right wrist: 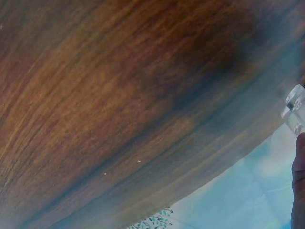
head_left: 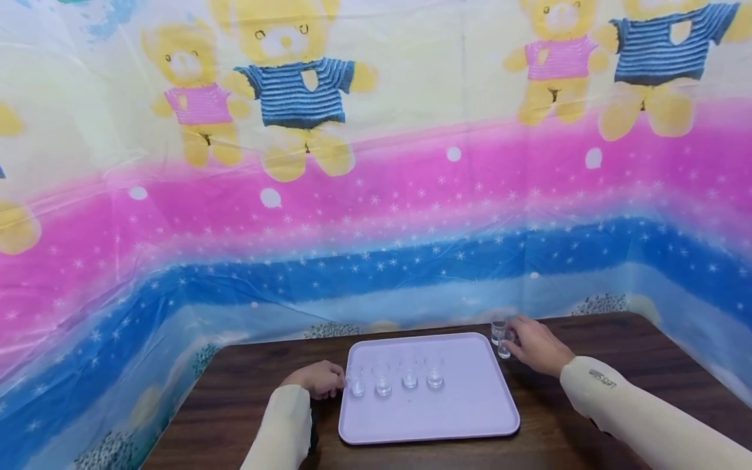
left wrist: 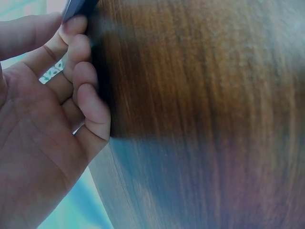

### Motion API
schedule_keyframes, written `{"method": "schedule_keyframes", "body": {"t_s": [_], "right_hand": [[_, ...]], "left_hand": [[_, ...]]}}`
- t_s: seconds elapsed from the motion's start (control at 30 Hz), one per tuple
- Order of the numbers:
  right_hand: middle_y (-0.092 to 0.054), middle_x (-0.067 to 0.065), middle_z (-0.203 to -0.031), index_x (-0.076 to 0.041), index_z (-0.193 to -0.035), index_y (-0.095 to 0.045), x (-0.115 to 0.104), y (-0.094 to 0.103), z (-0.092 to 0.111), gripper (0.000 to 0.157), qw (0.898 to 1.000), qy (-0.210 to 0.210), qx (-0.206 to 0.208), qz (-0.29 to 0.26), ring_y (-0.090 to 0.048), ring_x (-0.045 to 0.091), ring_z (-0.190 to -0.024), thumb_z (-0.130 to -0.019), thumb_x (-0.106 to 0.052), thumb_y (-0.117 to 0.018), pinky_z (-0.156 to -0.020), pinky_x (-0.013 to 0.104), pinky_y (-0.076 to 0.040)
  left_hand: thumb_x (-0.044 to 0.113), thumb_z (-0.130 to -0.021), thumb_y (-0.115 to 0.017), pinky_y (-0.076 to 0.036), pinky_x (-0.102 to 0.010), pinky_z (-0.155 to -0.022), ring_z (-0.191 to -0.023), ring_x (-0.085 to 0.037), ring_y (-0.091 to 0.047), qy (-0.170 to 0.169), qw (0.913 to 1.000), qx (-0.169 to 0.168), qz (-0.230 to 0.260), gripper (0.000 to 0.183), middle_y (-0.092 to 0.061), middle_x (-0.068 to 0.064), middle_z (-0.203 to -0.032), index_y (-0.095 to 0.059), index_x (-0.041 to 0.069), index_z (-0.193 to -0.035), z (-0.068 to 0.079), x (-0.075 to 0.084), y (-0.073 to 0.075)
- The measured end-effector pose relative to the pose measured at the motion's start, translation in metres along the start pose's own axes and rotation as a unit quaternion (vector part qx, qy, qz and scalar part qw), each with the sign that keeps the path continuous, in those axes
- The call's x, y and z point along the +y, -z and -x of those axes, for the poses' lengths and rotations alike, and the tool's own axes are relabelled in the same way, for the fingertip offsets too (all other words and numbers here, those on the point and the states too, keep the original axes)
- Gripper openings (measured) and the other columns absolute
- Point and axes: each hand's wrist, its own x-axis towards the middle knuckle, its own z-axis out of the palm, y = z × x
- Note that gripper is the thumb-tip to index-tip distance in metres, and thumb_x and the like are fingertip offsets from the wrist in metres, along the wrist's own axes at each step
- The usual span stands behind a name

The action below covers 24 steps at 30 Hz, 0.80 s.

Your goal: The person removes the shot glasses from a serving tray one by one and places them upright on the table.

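Note:
On the dark wooden table lies a pale lilac tray (head_left: 464, 411). A row of several small clear shot glasses (head_left: 384, 384) stands on it, toward its left half. My left hand (head_left: 318, 378) is at the tray's left edge; in the left wrist view, its thumb (left wrist: 28, 36) and index finger pinch the tray's rim (left wrist: 78, 7), the other fingers curling near the tabletop. Beyond the tray's right edge, my right hand (head_left: 539, 346) grips a clear shot glass (head_left: 505, 346) between thumb and fingers. A second shot glass (head_left: 497, 326) overlaps it just behind.
Brown wood tabletop (head_left: 258, 365) surrounds the tray. A printed cloth (head_left: 376, 248) with teddy bears hangs along the table's back and sides, close behind the shot glasses at the right.

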Motion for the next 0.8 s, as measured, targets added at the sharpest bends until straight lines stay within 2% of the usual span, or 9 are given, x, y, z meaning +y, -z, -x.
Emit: {"method": "schedule_keyframes", "body": {"t_s": [0.23,0.27,0.33,0.43,0.47,0.5,0.6,0.8], "right_hand": [[-0.056,0.007,-0.091,0.0,-0.105,-0.06,-0.004,0.005,-0.004,0.026,0.999,-0.049,-0.021,-0.011,-0.056,0.018,-0.076,-0.087,-0.016,-0.069,-0.063,0.036,-0.05],[-0.056,0.006,-0.092,-0.001,-0.105,-0.06,-0.004,0.005,-0.004,0.027,0.998,-0.055,-0.024,-0.012,-0.056,0.018,-0.077,-0.086,-0.017,-0.069,-0.064,0.037,-0.05],[-0.056,0.007,-0.092,-0.001,-0.105,-0.06,-0.004,0.005,-0.004,0.028,0.998,-0.06,-0.023,-0.013,-0.056,0.018,-0.077,-0.086,-0.019,-0.07,-0.064,0.037,-0.05],[-0.056,0.007,-0.09,-0.001,-0.102,-0.06,-0.005,0.006,-0.003,0.029,0.999,-0.043,0.001,-0.009,-0.056,0.018,-0.075,-0.084,-0.021,-0.072,-0.062,0.036,-0.049],[-0.056,0.007,-0.088,-0.001,-0.1,-0.061,-0.005,0.007,-0.004,0.029,0.999,-0.033,0.013,-0.007,-0.055,0.018,-0.073,-0.084,-0.021,-0.072,-0.061,0.036,-0.048],[-0.056,0.007,-0.087,-0.001,-0.099,-0.061,-0.006,0.008,-0.004,0.029,0.999,-0.021,0.027,-0.007,-0.054,0.017,-0.072,-0.083,-0.022,-0.073,-0.06,0.035,-0.047],[-0.056,0.006,-0.085,-0.001,-0.098,-0.062,-0.011,0.008,-0.006,0.028,0.998,0.012,0.055,-0.007,-0.052,0.016,-0.071,-0.083,-0.022,-0.073,-0.059,0.034,-0.045],[-0.057,0.006,-0.09,-0.002,-0.101,-0.063,-0.026,0.002,-0.01,0.028,0.997,0.061,0.043,-0.016,-0.053,0.016,-0.075,-0.083,-0.02,-0.074,-0.063,0.033,-0.046]], "left_hand": [[0.013,-0.088,-0.056,-0.037,-0.026,-0.052,-0.056,-0.017,-0.045,-0.007,1.0,0.004,-0.005,0.014,-0.054,-0.006,-0.067,-0.061,0.005,-0.077,-0.002,0.001,0.002],[0.014,-0.087,-0.056,-0.037,-0.027,-0.051,-0.055,-0.017,-0.045,-0.013,0.9999,0.003,-0.003,0.014,-0.054,-0.006,-0.067,-0.061,0.007,-0.076,-0.008,-0.005,0.0],[0.013,-0.087,-0.056,-0.036,-0.026,-0.051,-0.055,-0.017,-0.044,-0.016,0.9999,0.002,-0.002,0.014,-0.054,-0.006,-0.066,-0.061,0.006,-0.076,-0.008,-0.004,0.0],[0.012,-0.086,-0.056,-0.036,-0.026,-0.05,-0.054,-0.016,-0.043,-0.015,0.9999,0.001,0.001,0.013,-0.053,-0.005,-0.066,-0.061,0.006,-0.076,-0.007,-0.004,-0.001],[0.013,-0.087,-0.056,-0.036,-0.025,-0.05,-0.054,-0.016,-0.043,-0.016,0.9999,0.0,0.002,0.013,-0.053,-0.005,-0.066,-0.061,0.006,-0.076,-0.006,-0.005,0.0],[0.012,-0.087,-0.056,-0.036,-0.025,-0.051,-0.055,-0.016,-0.043,-0.01,0.9999,0.002,0.0,0.013,-0.053,-0.005,-0.066,-0.061,0.004,-0.078,0.001,0.001,0.001],[0.012,-0.088,-0.056,-0.036,-0.025,-0.051,-0.055,-0.016,-0.043,-0.006,1.0,0.004,0.0,0.013,-0.053,-0.005,-0.067,-0.061,0.005,-0.078,0.002,0.001,0.001],[0.011,-0.087,-0.055,-0.035,-0.024,-0.05,-0.055,-0.016,-0.042,-0.008,0.9999,0.003,0.008,0.013,-0.053,-0.005,-0.067,-0.061,0.004,-0.078,0.003,0.001,0.0]]}}
